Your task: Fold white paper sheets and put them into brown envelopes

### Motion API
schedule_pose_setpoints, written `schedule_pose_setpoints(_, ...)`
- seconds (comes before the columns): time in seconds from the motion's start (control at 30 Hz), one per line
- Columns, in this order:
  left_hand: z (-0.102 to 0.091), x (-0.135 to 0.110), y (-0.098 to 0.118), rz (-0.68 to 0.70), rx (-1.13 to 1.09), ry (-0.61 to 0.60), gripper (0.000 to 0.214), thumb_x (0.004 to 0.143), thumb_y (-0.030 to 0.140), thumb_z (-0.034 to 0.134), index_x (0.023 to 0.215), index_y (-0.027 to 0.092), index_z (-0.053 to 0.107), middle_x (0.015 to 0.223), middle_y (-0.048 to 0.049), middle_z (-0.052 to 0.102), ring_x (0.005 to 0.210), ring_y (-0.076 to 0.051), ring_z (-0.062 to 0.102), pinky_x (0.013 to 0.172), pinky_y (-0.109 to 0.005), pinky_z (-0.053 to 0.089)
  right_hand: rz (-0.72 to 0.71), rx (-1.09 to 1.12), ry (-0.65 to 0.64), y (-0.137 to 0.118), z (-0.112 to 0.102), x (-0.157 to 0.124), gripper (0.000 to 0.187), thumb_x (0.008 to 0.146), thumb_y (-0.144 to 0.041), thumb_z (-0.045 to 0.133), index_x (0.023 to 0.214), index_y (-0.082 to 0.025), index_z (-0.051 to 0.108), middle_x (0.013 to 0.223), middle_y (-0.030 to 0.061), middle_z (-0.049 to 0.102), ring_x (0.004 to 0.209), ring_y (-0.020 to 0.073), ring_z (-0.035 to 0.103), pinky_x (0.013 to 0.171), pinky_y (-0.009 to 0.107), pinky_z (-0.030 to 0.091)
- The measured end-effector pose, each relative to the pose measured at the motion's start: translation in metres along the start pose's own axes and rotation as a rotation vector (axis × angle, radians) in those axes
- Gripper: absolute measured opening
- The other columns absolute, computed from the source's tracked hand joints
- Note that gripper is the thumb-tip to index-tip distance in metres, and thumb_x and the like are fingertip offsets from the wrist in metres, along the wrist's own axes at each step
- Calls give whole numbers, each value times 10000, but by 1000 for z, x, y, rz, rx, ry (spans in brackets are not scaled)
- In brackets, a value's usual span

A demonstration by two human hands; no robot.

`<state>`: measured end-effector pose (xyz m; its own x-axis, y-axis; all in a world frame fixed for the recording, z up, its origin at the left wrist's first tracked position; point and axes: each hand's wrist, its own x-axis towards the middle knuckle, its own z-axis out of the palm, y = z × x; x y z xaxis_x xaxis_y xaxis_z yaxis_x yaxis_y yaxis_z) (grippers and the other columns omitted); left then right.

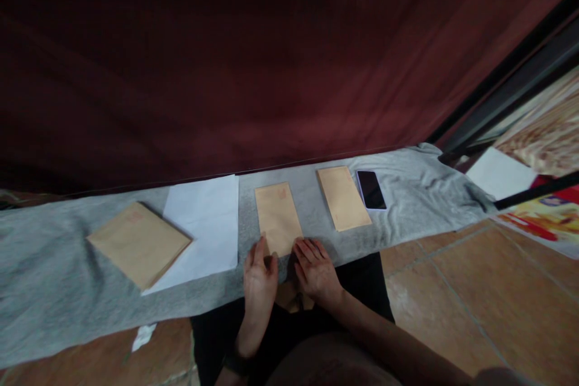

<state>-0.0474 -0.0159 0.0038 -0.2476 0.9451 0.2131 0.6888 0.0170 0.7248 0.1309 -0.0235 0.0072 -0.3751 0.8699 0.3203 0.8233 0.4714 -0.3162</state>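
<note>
A tan envelope (pixel 277 217) lies lengthwise on the grey cloth (pixel 54 277) straight ahead of me. Both my hands rest at its near end. My left hand (pixel 259 277) lies flat with fingers stretched out beside the envelope's near left corner. My right hand (pixel 315 268) lies flat with fingers spread on the near right corner. A bit of tan paper (pixel 292 298) shows between my wrists, near the cloth's edge. Neither hand grips anything.
A stack of tan envelopes (pixel 139 243) lies at the left, partly on white paper sheets (pixel 205 223). Another tan envelope (pixel 344 198) and a dark phone (pixel 371 189) lie to the right. A dark red curtain hangs behind. Tiled floor (pixel 474 289) spreads at the right.
</note>
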Motion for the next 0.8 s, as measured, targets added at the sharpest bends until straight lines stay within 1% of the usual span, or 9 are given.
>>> schedule_pose_setpoints(0.13, 2, 18, 3, -254, -292, -33, 666, 805, 321, 630, 1429, 140, 485, 929, -70, 696, 794, -219, 687, 782, -402, 580, 42, -14, -51, -6, -3, 4, 455, 973, -234, 499, 1396, -90, 588, 1424, 142, 606, 1286, 285, 570, 1114, 447, 436)
schedule_pose_setpoints(0.2, -1, 22, 13, -331, -417, -60, 697, 787, 306, 632, 1438, 125, 459, 804, -16, 676, 711, -191, 661, 737, -364, 568, 71, -24, -75, -9, -5, 7, 483, 964, -231, 507, 1424, -93, 556, 1447, 143, 586, 1261, 289, 584, 1080, 440, 466)
schedule_pose_setpoints(0.3, -7, 22, 41, -294, -532, -74, 658, 783, 305, 655, 1407, 169, 496, 754, 26, 649, 698, -162, 641, 728, -319, 548, 127, -21, -78, -10, -11, 13, 495, 960, -231, 519, 1444, -129, 535, 1462, 139, 570, 1211, 285, 618, 1019, 415, 511)
schedule_pose_setpoints(0.4, -9, 19, 71, -219, -588, -115, 609, 830, 369, 641, 1393, 173, 515, 738, 30, 623, 689, -151, 621, 704, -298, 537, 187, 69, -56, -4, -20, 23, 445, 976, -195, 470, 1410, -165, 566, 1384, 138, 629, 1114, 266, 672, 910, 365, 555)
schedule_pose_setpoints(0.47, -7, 18, 84, -163, -614, -164, 591, 873, 451, 615, 1396, 193, 521, 860, -15, 664, 783, -167, 653, 746, -312, 553, 267, 236, -17, 1, -25, 30, 370, 993, -208, 437, 1303, -188, 639, 1229, 127, 710, 991, 250, 707, 817, 338, 563)
schedule_pose_setpoints(0.53, -2, 18, 86, -130, -603, -164, 573, 889, 530, 591, 1368, 217, 556, 1056, -75, 677, 965, -205, 667, 817, -340, 563, 422, 535, 42, 5, -26, 36, 303, 1012, -305, 434, 1067, -201, 713, 957, 94, 754, 801, 226, 703, 701, 316, 549)
schedule_pose_setpoints(0.63, 7, 17, 73, -236, -579, -84, 638, 839, 587, 635, 1340, 196, 572, 1230, -129, 644, 1139, -251, 630, 892, -373, 556, 709, 1105, 88, 2, -20, 39, 392, 940, -533, 544, 765, -200, 658, 642, 17, 650, 576, 171, 607, 561, 281, 491)
schedule_pose_setpoints(0.7, 12, 15, 60, -341, -613, -107, 735, 814, 584, 659, 1394, 158, 509, 1137, -128, 690, 1044, -244, 678, 861, -376, 569, 858, 1400, 95, -6, -12, 38, 430, 821, -617, 666, 738, -196, 632, 619, -5, 621, 565, 157, 600, 559, 272, 492)
schedule_pose_setpoints(0.8, 15, 11, 46, -428, -680, -209, 814, 809, 558, 664, 1453, 121, 426, 891, -67, 734, 787, -209, 712, 713, -342, 583, 950, 1615, 118, -19, -1, 35, 434, 722, -616, 757, 771, -206, 624, 703, 12, 660, 670, 186, 663, 650, 309, 553)
